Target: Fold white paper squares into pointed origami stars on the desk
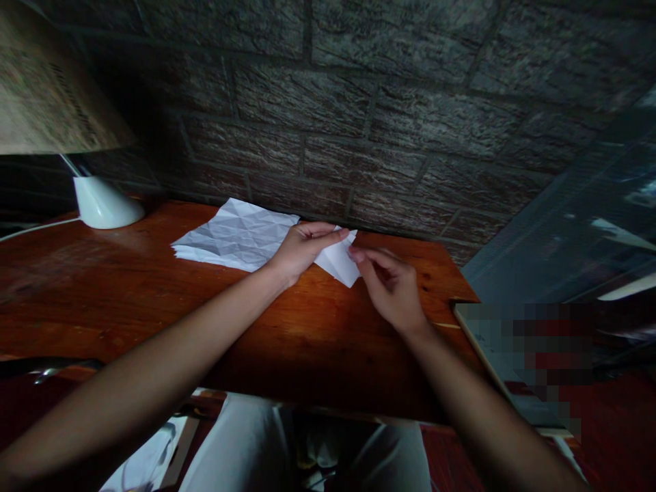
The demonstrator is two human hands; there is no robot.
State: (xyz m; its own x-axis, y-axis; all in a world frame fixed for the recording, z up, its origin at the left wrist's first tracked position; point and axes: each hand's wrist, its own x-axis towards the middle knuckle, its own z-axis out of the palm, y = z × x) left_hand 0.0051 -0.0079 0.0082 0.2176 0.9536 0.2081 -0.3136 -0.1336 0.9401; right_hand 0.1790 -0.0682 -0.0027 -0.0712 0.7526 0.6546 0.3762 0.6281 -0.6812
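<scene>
While left hand [301,249] pinches folded paper [339,262], right hand [395,285] curls at its edge, grip unclear.

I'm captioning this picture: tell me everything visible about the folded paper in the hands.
The folded paper is white, small and angular, with straight edges and a pointed lower corner. The left hand pinches its top between thumb and fingers; the right hand appears to touch its right edge. It is over the wooden table, right of the creased sheets. Finer folds are unclear.
</scene>
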